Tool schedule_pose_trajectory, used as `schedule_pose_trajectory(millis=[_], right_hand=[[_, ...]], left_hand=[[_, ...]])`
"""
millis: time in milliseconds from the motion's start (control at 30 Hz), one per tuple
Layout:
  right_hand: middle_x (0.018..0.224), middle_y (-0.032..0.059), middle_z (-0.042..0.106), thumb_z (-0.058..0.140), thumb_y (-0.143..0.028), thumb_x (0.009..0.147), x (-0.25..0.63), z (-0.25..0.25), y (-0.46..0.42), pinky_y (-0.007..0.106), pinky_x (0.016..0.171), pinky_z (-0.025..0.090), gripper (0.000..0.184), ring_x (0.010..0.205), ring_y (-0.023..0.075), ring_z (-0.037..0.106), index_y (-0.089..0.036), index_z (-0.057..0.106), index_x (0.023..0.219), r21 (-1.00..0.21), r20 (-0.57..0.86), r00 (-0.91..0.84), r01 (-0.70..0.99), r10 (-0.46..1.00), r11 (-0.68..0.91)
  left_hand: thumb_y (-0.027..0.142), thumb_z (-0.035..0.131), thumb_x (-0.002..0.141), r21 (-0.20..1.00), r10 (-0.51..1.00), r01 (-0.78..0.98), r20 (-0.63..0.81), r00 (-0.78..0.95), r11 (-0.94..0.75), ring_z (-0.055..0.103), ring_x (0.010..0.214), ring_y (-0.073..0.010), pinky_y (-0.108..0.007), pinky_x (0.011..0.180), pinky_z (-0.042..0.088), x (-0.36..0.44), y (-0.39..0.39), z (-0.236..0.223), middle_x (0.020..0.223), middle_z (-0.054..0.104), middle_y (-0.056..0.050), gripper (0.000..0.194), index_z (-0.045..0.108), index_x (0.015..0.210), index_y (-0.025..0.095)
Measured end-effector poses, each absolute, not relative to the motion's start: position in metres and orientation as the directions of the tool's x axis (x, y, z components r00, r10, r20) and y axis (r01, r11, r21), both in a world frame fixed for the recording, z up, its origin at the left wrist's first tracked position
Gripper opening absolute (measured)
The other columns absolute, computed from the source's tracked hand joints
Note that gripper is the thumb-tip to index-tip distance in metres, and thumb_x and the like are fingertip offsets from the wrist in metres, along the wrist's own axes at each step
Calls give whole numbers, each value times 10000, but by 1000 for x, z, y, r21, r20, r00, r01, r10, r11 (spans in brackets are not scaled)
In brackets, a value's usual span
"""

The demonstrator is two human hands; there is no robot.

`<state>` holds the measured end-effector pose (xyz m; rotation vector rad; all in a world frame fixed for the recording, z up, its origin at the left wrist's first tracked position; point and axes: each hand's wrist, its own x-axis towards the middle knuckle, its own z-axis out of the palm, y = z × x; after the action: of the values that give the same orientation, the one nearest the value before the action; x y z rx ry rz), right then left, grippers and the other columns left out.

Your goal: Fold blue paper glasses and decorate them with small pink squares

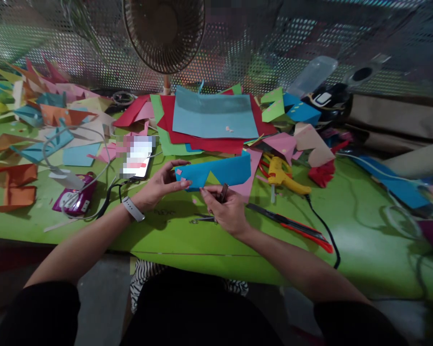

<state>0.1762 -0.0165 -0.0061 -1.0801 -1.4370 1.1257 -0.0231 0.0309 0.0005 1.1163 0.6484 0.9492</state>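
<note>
Here, container (313, 77) slants beyond held paper (225, 168).

1 head-worn camera, facing forward and down; left hand (163, 182), right hand (230, 210), table (368, 240) near.

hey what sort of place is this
Probably a papercraft workspace: a blue paper piece is being held, and a yellow glue gun and a red-handled knife lie nearby.

fan (164, 36) at back | lit phone (139, 157) left | purple device (75, 199) farther left | clear container (314, 74) back right
</note>
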Motion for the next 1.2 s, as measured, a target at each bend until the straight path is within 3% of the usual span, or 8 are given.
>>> schedule_pose_trajectory(millis=[300,467,567,700,867,967,1067,1200], right_hand=[[486,-64,488,657,-451,853,175,-5,-19,204,400,381,284,416,71,430,-196,668,729,-976,171,-124,114,977,185],[485,-70,518,693,-440,839,176,-1,-17,197,367,376,256,388,68,443,-191,685,781,-986,161,-111,24,981,165],[472,-74,504,694,-419,849,176,-2,-17,188,363,365,241,387,65,442,-190,687,774,-986,160,-118,18,980,163],[487,-65,508,659,-460,867,178,-4,-16,193,367,363,290,392,66,438,-187,685,772,-988,124,-127,71,984,134],[483,-61,501,659,-489,846,179,0,-17,205,379,356,312,406,76,434,-188,670,765,-991,87,-160,83,983,101],[487,-56,491,648,-445,850,178,4,-20,207,395,349,288,429,79,439,-191,646,715,-990,87,-208,90,974,108],[499,-61,473,654,-418,835,176,6,-23,210,396,342,275,418,70,414,-191,624,684,-994,42,-291,85,956,69],[513,-68,452,665,-411,817,172,6,-26,210,398,341,253,414,62,403,-181,632,718,-993,-23,-371,118,928,23]], left_hand=[[241,799,802,952,897,-289,35,440,104,632,766,-114,-268,740,520,-22,30,0,883,622,2,454,593,1204,205],[194,860,709,928,872,-344,46,487,143,631,894,-140,-282,823,525,-22,29,0,990,626,-16,647,547,1274,231],[137,830,730,943,864,-307,43,501,131,643,903,-153,-318,850,530,-21,28,0,1017,637,-28,683,506,1322,243],[188,838,733,979,851,-196,51,523,62,640,1013,-203,-368,918,516,-24,28,3,1176,630,-82,747,467,1378,250],[448,659,901,994,902,-80,106,418,-79,529,1256,-262,-383,1023,448,-32,30,9,1382,562,-104,363,664,1179,215],[495,624,915,993,911,-85,111,398,-84,588,1164,-232,-336,961,481,-33,31,10,1259,653,-99,366,698,1105,192],[499,640,901,996,914,-39,92,394,-84,653,959,-174,-259,786,525,-32,29,14,1087,712,-80,375,700,1089,181],[471,701,850,998,885,57,-45,464,21,630,617,-114,-219,545,515,-29,23,26,783,698,-27,372,677,1036,150]])
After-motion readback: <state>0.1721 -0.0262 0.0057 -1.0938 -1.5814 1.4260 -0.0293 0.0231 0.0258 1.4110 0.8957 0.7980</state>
